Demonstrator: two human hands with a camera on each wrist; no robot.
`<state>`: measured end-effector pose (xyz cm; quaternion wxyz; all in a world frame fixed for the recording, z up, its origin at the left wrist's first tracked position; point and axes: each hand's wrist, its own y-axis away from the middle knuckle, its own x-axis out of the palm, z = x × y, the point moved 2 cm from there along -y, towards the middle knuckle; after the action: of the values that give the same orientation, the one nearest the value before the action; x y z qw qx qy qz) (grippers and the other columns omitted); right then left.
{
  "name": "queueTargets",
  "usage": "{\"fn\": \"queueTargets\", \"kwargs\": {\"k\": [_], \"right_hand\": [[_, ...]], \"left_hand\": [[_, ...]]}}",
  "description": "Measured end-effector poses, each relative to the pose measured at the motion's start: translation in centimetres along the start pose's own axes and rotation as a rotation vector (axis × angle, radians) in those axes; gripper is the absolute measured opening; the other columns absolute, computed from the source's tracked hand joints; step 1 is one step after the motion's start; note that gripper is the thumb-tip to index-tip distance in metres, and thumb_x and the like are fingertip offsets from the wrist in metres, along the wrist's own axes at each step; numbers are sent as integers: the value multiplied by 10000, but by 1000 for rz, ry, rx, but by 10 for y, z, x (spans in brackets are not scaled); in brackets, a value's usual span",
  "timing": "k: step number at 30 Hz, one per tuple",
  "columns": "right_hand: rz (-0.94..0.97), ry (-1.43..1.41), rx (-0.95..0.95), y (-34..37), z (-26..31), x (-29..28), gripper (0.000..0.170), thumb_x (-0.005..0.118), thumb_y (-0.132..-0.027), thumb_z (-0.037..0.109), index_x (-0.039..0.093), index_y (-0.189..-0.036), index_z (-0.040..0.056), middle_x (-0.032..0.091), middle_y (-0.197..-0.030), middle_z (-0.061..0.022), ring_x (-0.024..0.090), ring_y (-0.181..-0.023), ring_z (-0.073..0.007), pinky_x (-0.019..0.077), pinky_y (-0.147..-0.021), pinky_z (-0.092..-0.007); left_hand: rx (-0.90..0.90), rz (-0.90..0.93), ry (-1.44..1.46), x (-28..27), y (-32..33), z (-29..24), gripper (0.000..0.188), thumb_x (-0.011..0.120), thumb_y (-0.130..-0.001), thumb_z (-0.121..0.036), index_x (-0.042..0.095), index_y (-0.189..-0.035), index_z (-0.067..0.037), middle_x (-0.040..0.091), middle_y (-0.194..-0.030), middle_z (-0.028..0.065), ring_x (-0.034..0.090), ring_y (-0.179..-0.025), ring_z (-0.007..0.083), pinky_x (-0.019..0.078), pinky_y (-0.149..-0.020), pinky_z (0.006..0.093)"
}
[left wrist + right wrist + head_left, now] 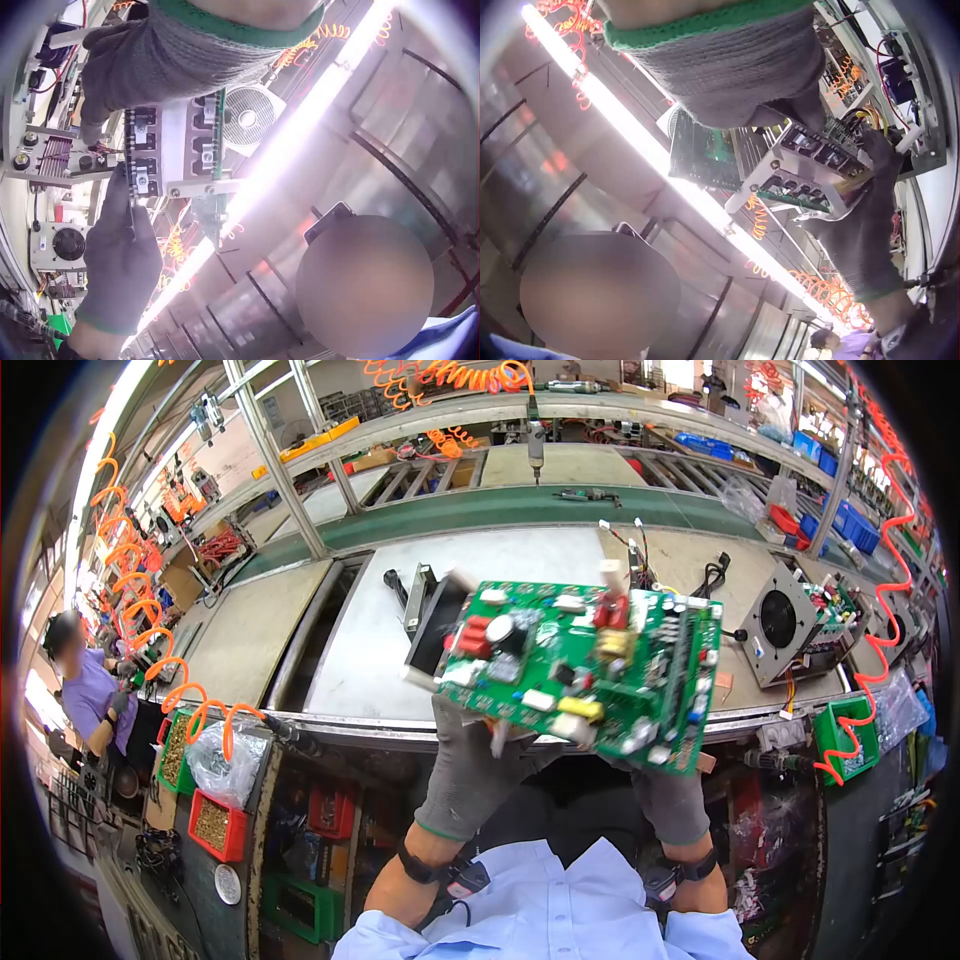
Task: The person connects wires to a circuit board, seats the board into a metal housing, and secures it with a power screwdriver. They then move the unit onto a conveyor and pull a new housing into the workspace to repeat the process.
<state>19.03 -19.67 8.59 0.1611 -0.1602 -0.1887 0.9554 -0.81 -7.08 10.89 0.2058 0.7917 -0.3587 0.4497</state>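
A green circuit board [560, 680], crowded with components, is held tilted above the near edge of the bench by both grey-gloved hands. My left hand [465, 775] grips its lower left side from beneath. At the lower right edge, my right hand [668, 800] holds the board, its fingers mostly hidden under it. The board's underside carries a metal bracket [174, 139] with rows of screwed-down black parts, seen in the left wrist view. Behind the board's left end, a black and metal casing [432, 630] lies on the white bench top [350, 670].
A metal box with a fan [780, 622] stands at the right. A power screwdriver [536, 445] hangs over the green belt [390, 515]. Screw bins, one red [217, 825] and one green [845, 740], flank the seat. Another person [90, 680] works at the left.
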Motion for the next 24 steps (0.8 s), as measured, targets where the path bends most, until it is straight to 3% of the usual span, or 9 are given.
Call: {"fn": "queueTargets", "kwargs": {"k": [2, 3, 9, 11, 14, 15, 19, 21, 24], "right_hand": [[76, -63, 24, -17, 24, -1, 283, 632, -960, 118, 669, -1221, 17, 683, -1264, -138, 690, -1064, -164, 573, -885, -340], [7, -397, 184, -20, 31, 6, 251, 675, -959, 149, 673, -1145, -19, 721, -1037, -84, 662, -863, -137, 546, -767, -317], [90, -106, -16, -47, 43, 9, 300, 659, -952, 182, 660, -1184, -8, 706, -986, -112, 658, -852, -174, 534, -763, -341], [288, -152, -20, -50, 50, 6, 557, 752, -909, 317, 592, -1353, 19, 645, -1282, -190, 664, -1117, -294, 521, -958, -413], [408, 233, -175, -55, 68, -13, 784, 795, -867, 318, 449, -1522, 61, 557, -1452, -212, 546, -1337, -331, 413, -1129, -414], [488, 135, -21, -61, 69, -24, 753, 805, -850, 292, 481, -1488, 58, 603, -1388, -201, 563, -1313, -340, 433, -1107, -427], [-148, 698, -172, -97, 26, -75, 745, 825, -783, 257, 517, -1394, -37, 622, -1319, -222, 582, -1277, -351, 442, -1109, -416], [-215, 1292, -197, -130, 31, -84, 899, 849, -711, 267, 443, -1464, -10, 573, -1377, -225, 507, -1351, -387, 344, -1184, -484], [-77, 1589, -190, -168, 8, -68, 834, 761, -804, 276, 392, -1508, 23, 520, -1438, -237, 436, -1408, -397, 231, -1217, -566]], "left_hand": [[-14, -9, 75, 3, -1, -3, 660, 434, -1022, -649, 497, -1445, -146, 583, -1398, 115, 571, -1277, 276, 487, -1085, 500], [-35, -5, 49, -9, -3, -6, 631, 458, -1024, -626, 508, -1433, -147, 594, -1383, 108, 596, -1252, 268, 502, -1071, 483], [249, 49, 88, -11, 9, -8, 634, 454, -1027, -616, 509, -1444, -142, 604, -1370, 110, 598, -1246, 289, 490, -1065, 515], [403, 7, 7, -17, 14, -19, 619, 468, -1030, -580, 491, -1460, -135, 585, -1394, 121, 582, -1268, 299, 486, -1073, 528], [624, -59, -97, -25, 22, -47, 602, 490, -1034, -526, 464, -1482, -125, 557, -1429, 138, 558, -1300, 315, 481, -1084, 547], [681, -77, -121, -27, 22, -57, 598, 497, -1036, -508, 455, -1490, -121, 548, -1441, 144, 549, -1311, 320, 479, -1087, 554], [840, -135, -205, -40, 16, -89, 591, 525, -1041, -436, 418, -1520, -107, 511, -1489, 167, 517, -1353, 340, 472, -1102, 580], [814, -54, -168, -30, 9, -91, 593, 539, -1044, -401, 400, -1535, -100, 492, -1513, 179, 500, -1375, 351, 468, -1110, 593], [764, 30, -77, -10, 5, -88, 621, 589, -1022, -365, 392, -1542, -90, 434, -1560, 185, 447, -1412, 386, 453, -1095, 651]]}}
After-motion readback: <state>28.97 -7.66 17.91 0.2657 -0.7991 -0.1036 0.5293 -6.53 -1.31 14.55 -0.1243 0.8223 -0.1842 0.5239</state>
